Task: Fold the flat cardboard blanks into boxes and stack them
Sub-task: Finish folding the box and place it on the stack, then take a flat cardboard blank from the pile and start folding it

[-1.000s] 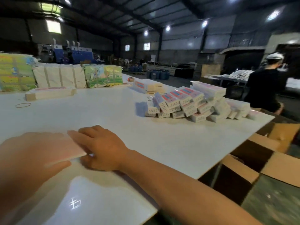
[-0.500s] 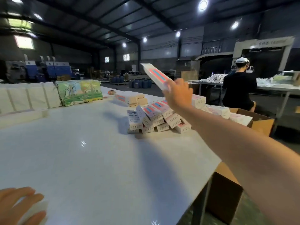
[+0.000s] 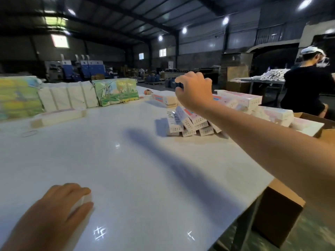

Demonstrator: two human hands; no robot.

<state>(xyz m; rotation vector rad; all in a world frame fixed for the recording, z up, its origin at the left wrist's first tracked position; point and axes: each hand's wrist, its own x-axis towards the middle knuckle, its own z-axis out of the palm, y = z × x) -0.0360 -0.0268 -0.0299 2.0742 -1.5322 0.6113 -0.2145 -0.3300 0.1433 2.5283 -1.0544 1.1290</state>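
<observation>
The pile of folded white cardboard boxes with pink and blue labels (image 3: 188,122) sits far across the shiny white table (image 3: 137,169), so the right hand (image 3: 194,91) reaches over it with curled, empty fingers, while the left hand (image 3: 59,205) holds a white flat cardboard blank (image 3: 85,199) down near the front.

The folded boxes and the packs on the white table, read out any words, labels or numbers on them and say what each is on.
Nothing here reads as text.
Folded boxes: black print and dot grids on the end flaps, too small and blurred.
Illustrated pack: a small square code, no legible words.
Blurred colourful pack at the left: unreadable.
Blue machines in the background: no readable signs.
</observation>
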